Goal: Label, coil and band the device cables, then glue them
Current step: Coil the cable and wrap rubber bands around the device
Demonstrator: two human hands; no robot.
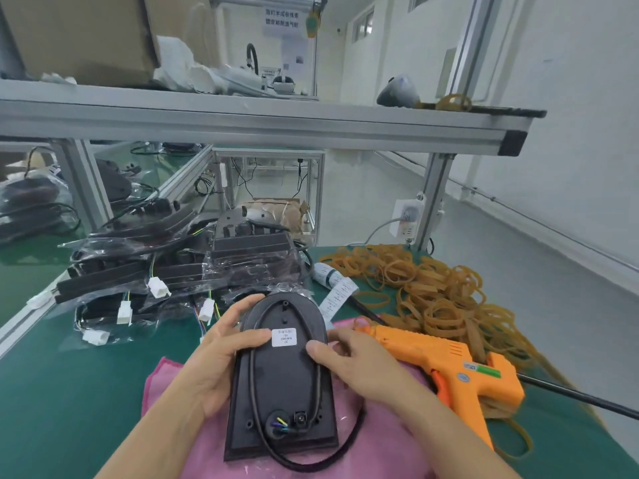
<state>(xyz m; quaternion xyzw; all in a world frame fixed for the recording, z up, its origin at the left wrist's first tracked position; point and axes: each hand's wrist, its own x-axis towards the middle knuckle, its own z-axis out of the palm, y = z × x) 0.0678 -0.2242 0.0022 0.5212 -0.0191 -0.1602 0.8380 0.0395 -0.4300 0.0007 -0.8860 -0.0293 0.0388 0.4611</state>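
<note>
Black and flat-backed, the device point(281, 382) lies on a pink cloth point(373, 454) on the green counter point(69, 392), its cable point(256, 368) looped around the back. A white label point(284, 337) sits near the rounded top. The left hand point(221, 354) holds the device's left edge, its grip curled round it with the thumb pressed beside the label. The right hand point(356, 364) pinches the right edge. Just to the right lies an orange glue gun point(446, 364), beside a heap of rubber bands point(432, 292). Bagged devices point(166, 267) are stacked behind.
</note>
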